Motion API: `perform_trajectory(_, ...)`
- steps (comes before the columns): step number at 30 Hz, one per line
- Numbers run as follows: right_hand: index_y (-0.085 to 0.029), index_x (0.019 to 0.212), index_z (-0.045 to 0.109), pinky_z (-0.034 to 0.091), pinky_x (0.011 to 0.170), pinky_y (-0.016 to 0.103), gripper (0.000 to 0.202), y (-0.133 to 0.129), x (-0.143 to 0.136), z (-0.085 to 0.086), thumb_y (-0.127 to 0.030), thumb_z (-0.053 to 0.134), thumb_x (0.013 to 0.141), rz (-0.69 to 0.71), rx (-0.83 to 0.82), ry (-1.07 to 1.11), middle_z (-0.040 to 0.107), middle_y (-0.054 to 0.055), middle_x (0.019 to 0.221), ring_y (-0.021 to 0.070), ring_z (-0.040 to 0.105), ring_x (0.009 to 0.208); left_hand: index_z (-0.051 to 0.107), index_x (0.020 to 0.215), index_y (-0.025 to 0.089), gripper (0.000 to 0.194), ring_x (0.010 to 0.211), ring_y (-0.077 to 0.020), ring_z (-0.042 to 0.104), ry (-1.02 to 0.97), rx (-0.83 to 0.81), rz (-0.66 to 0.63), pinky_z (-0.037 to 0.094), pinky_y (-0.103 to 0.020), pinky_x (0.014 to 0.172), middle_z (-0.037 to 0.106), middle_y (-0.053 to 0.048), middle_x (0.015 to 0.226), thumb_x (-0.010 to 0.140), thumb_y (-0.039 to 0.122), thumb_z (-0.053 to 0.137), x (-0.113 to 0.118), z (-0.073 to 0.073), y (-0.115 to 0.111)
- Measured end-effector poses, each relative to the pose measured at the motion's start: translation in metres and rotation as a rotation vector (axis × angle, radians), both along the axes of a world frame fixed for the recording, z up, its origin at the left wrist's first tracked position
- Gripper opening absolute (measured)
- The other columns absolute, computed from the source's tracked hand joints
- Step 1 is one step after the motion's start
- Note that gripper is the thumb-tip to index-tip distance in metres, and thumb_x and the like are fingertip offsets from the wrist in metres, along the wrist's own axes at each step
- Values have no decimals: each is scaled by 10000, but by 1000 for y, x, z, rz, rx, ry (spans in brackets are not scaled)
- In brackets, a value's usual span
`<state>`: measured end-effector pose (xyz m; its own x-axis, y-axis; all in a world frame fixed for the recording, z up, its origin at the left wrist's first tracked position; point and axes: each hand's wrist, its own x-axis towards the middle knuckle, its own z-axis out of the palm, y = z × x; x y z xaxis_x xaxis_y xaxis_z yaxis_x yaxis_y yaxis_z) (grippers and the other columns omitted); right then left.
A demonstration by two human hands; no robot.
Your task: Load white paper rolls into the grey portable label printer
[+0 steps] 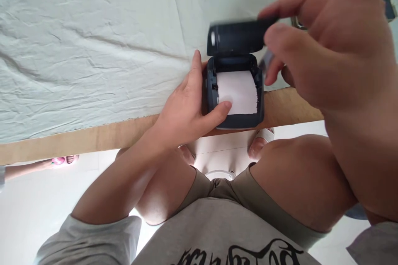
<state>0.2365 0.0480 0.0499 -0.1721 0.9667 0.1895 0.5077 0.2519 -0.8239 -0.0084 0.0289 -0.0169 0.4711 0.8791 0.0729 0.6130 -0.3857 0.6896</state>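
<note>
A small black receipt printer [236, 121] lies at the table's front edge with its cover open. Inside sits a white paper roll [239, 89] with a jagged edge on its right side. My left hand [189, 107] steadies the printer from the left, its thumb resting on the paper and its fingers along the casing. At the raised printer cover [239, 38], my right hand [311, 45] pinches the right end between thumb and fingers. A blurred greyish piece [266, 61] shows below the right thumb; what it is I cannot make out.
A pale, wrinkled cloth [108, 49] covers the table, leaving a wooden front edge [77, 138] bare. Partly hidden behind my right hand is a dark object with a light rim [389, 4]. Another person's foot in a pink sandal [59, 160] shows at lower left.
</note>
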Motion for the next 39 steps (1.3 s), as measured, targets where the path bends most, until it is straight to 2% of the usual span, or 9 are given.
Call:
perform_trajectory(3,-177,1195,713,412,494,149,230,-9,7,-4,-286,654,1002,-77,101,-26,735,35,1253,39,675,839,113,1863,231,1095,1658,-388,537,-13,-7,21,485,-546,1365,469,-142,1837,1023,738,599,2,1,-2)
perform_trajectory(5,-131,769,658,257,471,145,335,-13,12,-8,-338,657,1032,-58,69,-66,589,-4,684,-21,449,560,108,1866,281,1010,1644,-370,553,-44,0,0,493,-542,1361,482,-109,1832,1054,660,574,4,5,-3)
perform_trajectory(7,-102,565,526,97,457,154,608,-13,17,-14,-438,655,1055,-23,-70,-108,352,-7,477,-39,280,455,191,1854,313,888,1668,-373,520,-62,23,-40,487,-564,1368,495,-82,1824,1079,568,540,7,8,-3)
perform_trajectory(11,-119,508,521,230,379,172,782,-10,21,-27,-696,688,1009,47,-393,-149,469,-1,460,18,407,400,443,1775,303,798,1656,-455,508,-26,80,-63,507,-670,1337,528,-132,1764,1053,621,566,6,7,-1)
perform_trajectory(15,-128,517,515,390,410,216,862,-3,17,-33,-863,673,939,34,-531,-84,543,42,503,79,515,427,400,1782,393,1172,1587,-538,551,17,54,-103,573,-755,1238,422,-120,1814,800,894,798,2,2,1)
perform_trajectory(19,-131,573,527,457,502,262,823,5,12,-30,-849,683,944,-62,-652,-179,533,71,540,96,527,495,372,1794,365,1273,1635,-525,512,71,77,-93,569,-733,1263,384,-148,1839,733,755,958,-2,1,0)
perform_trajectory(26,-134,607,574,386,489,241,703,10,14,-23,-706,731,985,106,-631,-181,571,59,546,75,525,488,469,1717,410,1146,1654,-503,504,28,102,-109,550,-709,1316,426,-40,1818,753,897,855,-2,0,2)
perform_trajectory(31,-125,547,517,351,461,223,690,1,6,-21,-530,628,1094,10,-593,-248,519,32,496,53,484,451,479,1700,402,1108,1688,-500,454,32,109,-83,518,-709,1341,442,-40,1808,769,865,861,1,2,-3)
perform_trajectory(39,-127,573,570,352,468,214,807,6,24,-39,-780,576,1048,211,-484,-220,545,44,546,57,509,499,306,1794,267,1377,1688,-535,431,17,77,-87,457,-725,1356,418,-192,1828,718,874,914,-6,2,-4)
